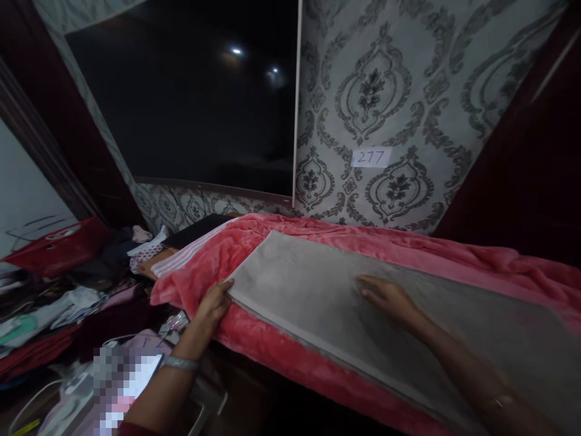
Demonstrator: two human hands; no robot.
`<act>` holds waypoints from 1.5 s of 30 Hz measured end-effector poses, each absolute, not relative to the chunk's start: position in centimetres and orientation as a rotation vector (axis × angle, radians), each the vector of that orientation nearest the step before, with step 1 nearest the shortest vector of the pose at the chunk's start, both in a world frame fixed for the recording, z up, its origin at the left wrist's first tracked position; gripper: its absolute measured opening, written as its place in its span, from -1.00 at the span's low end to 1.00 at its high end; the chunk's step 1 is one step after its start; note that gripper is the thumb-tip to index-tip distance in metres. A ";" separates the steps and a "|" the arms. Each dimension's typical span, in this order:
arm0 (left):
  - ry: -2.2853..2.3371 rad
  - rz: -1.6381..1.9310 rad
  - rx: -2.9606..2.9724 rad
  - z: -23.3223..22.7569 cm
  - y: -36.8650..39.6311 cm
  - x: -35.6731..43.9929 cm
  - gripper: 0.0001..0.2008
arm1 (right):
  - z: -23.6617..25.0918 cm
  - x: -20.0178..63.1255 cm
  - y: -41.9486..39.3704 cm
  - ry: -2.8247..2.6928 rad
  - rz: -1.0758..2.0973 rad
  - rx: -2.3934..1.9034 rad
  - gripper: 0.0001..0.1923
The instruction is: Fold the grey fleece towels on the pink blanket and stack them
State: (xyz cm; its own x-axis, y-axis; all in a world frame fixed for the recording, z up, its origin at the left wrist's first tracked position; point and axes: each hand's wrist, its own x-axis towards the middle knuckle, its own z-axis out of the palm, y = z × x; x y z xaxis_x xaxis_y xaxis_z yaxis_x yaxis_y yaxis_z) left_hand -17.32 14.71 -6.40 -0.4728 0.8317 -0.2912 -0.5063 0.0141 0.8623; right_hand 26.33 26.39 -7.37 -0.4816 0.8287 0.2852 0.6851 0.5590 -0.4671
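A long grey piece of folded fabric (299, 284) lies flat and smooth across a pink-red plush blanket (290, 351). My left hand (216, 303) is at the fabric's near-left edge, its fingertips closed on the border. On top of the grey surface, around the middle, my right hand (385, 295) rests with fingers stretched out and nothing held. The fabric's exact kind cannot be made out, and its right end runs toward the frame's edge, partly behind my right forearm.
A dark television (190, 103) hangs on the patterned wall, beside a paper label (371, 157) reading 277. To the left are piled clothes (59, 315), a red bag (59, 245) and a black flat object (195, 229). A chair frame (209, 406) stands below.
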 end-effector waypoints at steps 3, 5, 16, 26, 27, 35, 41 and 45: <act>1.223 1.667 0.363 -6.8 14.7 -17.2 -0.84 | -6.0 19.4 29.9 -2.356 0.504 -1.156 -0.59; 1.180 1.665 0.378 -7.1 14.7 -17.2 -0.87 | -5.5 15.1 32.4 -2.360 0.511 -1.157 -0.59; 1.074 1.719 0.358 -7.7 14.3 -17.2 -0.42 | -6.0 -0.5 44.0 -2.427 0.516 -1.282 -0.55; 1.205 1.765 0.224 -8.0 14.1 -16.5 -0.18 | -6.7 -5.3 48.8 -2.388 0.773 -1.358 -0.85; 1.214 1.755 0.233 -8.0 14.1 -16.5 -0.21 | -6.6 -5.3 48.9 -2.382 0.827 -1.333 -0.88; 1.312 1.612 0.340 -7.0 14.5 -16.3 -0.50 | -4.1 -4.3 48.2 -2.172 1.188 -1.153 -0.84; 1.583 1.733 0.695 -4.1 13.7 -13.8 -0.54 | 0.6 1.5 47.4 -1.966 1.278 -0.954 -0.86; 1.647 1.812 1.503 -0.9 12.9 -8.4 -0.84 | 3.7 10.2 46.4 -1.838 1.227 -0.892 -0.81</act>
